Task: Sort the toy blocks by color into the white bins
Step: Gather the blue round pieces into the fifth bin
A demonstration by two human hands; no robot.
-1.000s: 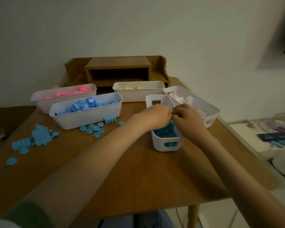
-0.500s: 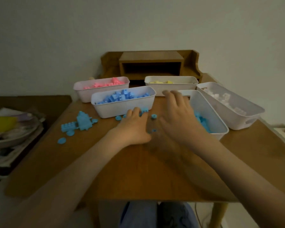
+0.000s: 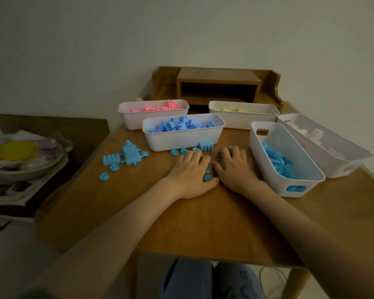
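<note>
Hands, left hand (image 3: 190, 171) and right hand (image 3: 233, 167), lie flat, grip spread, over blue discs (image 3: 208, 178) mid-tabletop; cupping should gather them for the nearby bin (image 3: 311, 167).

Both hands lie flat on the desk (image 3: 203, 223), the left hand (image 3: 189, 175) and right hand (image 3: 235, 169) side by side. Toward the person the wood is bare. Just ahead, the blue-brick bin (image 3: 183, 137) blocks the way; just right, another bin (image 3: 285, 158) walls that side. Left, scattered blue discs (image 3: 104, 176) and a brick cluster (image 3: 125, 156) dot the path.
</note>
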